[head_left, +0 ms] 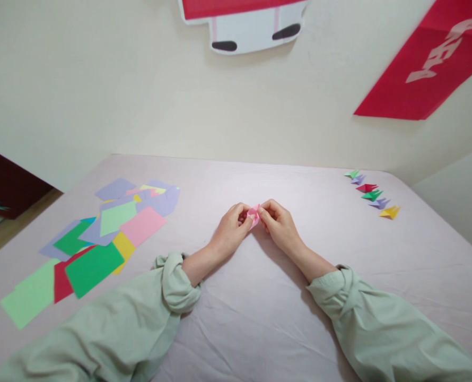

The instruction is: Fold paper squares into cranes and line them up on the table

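Pinched between both hands, left hand (231,229) and right hand (278,223), a small pink paper piece (254,215) sits above the pale tablecloth (260,318), loose coloured sheets (96,239) well apart

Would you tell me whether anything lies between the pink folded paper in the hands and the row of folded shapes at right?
Nothing visible does. The left hand and right hand pinch the pink folded paper; only pale sheet shows between it and the row of folded paper shapes.
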Motion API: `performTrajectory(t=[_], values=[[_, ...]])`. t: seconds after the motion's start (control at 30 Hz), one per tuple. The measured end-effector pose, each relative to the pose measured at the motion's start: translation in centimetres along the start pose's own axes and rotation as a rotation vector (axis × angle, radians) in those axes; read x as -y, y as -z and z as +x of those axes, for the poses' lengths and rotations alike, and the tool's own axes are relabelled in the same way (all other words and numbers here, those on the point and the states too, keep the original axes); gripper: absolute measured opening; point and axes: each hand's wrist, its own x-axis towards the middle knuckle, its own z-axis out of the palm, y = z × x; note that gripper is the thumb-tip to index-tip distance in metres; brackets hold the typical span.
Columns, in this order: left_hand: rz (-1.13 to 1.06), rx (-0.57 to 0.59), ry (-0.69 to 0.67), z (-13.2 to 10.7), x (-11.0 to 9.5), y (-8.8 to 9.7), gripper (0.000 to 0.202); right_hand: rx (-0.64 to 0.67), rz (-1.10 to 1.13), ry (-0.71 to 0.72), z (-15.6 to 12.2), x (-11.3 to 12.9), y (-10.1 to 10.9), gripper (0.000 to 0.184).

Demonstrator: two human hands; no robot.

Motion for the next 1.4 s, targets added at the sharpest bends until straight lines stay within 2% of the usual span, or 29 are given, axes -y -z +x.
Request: performTrajectory(t=[0.1, 0.33, 0.47, 0.8, 1.13, 1.4], values=[[-0.067, 0.011, 0.04, 0.08, 0.09, -0.02, 0.01, 0.007, 0.008, 0.004, -0.05, -0.04, 0.0, 0.024], [-0.234, -0.124, 0.147, 0.65, 0.27, 0.16, 0.003, 0.086, 0.083, -0.053, -0.32, 0.13, -0.2, 0.026], [-0.274, -0.116, 0.187, 0.65, 0.11, 0.19, 0.007, 0.123, 0.106, -0.054, -0.35, 0.34, -0.32, 0.027], [-0.247, -0.079, 0.126, 0.44, 0.04, -0.02, 0.01, 0.112, 0.107, -0.034, -0.24, 0.08, -0.33, 0.03], [-0.182, -0.121, 0.106, 0.4, -0.37, 0.13, 0.015, 0.129, 0.118, -0.058, -0.28, 0.24, -0.3, 0.03], [-0.166, -0.111, 0.099, 0.22, -0.23, 0.06, 0.019, 0.108, 0.095, -0.052, -0.27, -0.06, -0.31, 0.033]])
